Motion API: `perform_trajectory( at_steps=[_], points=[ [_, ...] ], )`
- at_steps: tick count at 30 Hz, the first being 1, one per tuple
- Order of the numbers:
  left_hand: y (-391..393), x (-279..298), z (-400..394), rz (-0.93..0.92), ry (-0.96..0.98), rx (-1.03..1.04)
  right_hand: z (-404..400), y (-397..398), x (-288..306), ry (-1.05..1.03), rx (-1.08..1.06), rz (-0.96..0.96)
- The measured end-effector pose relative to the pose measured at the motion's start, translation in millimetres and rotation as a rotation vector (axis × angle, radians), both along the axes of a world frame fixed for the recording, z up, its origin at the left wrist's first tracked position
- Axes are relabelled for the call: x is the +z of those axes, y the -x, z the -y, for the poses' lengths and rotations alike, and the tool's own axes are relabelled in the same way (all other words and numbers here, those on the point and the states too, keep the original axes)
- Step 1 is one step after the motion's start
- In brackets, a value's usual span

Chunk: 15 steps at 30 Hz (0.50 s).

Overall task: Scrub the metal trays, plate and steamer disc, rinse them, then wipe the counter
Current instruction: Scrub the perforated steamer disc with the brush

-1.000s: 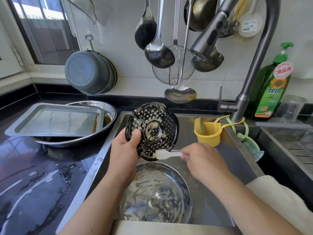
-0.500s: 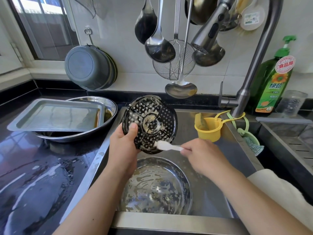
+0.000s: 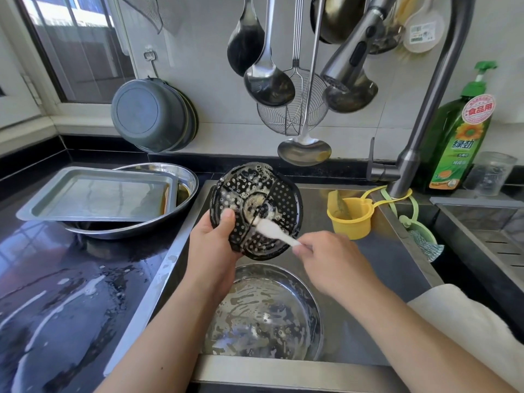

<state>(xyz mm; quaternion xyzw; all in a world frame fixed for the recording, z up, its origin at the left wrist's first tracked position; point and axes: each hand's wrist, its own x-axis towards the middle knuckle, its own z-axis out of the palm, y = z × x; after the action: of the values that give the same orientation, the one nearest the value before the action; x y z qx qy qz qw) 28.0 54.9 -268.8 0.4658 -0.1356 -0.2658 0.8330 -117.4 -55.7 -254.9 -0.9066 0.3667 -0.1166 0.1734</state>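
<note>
Black and perforated, the steamer disc (image 3: 256, 211) is what I have up over the sink (image 3: 397, 279) in the head view, tilted on edge with its foamy face toward me. My left hand (image 3: 211, 251) grips its lower left rim, thumb pressed on the face and fingers curled behind it. My right hand (image 3: 331, 262) pinches the handle of a white brush (image 3: 273, 232), whose head lies against the disc near its centre, in the suds.

Directly under the disc, a round metal plate (image 3: 263, 313) lies flat in the sink, streaked with soapy water. Left of the sink, on the wet black surface (image 3: 56, 293), 1 rectangular metal tray (image 3: 99, 194) sits across a round steel basin (image 3: 181, 199). At the sink's right back corner a yellow cup (image 3: 350, 218) hangs near the base of the tap (image 3: 408, 165), with a green bottle of dish soap (image 3: 459, 137) just beyond the tap. Ladles and a wire skimmer (image 3: 292, 114) hang on the wall behind the sink.
</note>
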Motion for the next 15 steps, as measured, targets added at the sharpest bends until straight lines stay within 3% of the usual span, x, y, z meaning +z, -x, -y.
perform_trajectory(
  at_steps=[3, 7, 15],
  points=[
    [-1, 0, 1, -0.06, 0.049, 0.006, 1, 2, 4, 0.014, -0.014, 0.017],
    [1, 1, 0, -0.147, 0.103, -0.034, -22, -5, 0, -0.029, 0.16, -0.022],
    [2, 7, 1, -0.275, 0.293, -0.004, -11, -2, 0, -0.065, 0.13, 0.041]
  ],
)
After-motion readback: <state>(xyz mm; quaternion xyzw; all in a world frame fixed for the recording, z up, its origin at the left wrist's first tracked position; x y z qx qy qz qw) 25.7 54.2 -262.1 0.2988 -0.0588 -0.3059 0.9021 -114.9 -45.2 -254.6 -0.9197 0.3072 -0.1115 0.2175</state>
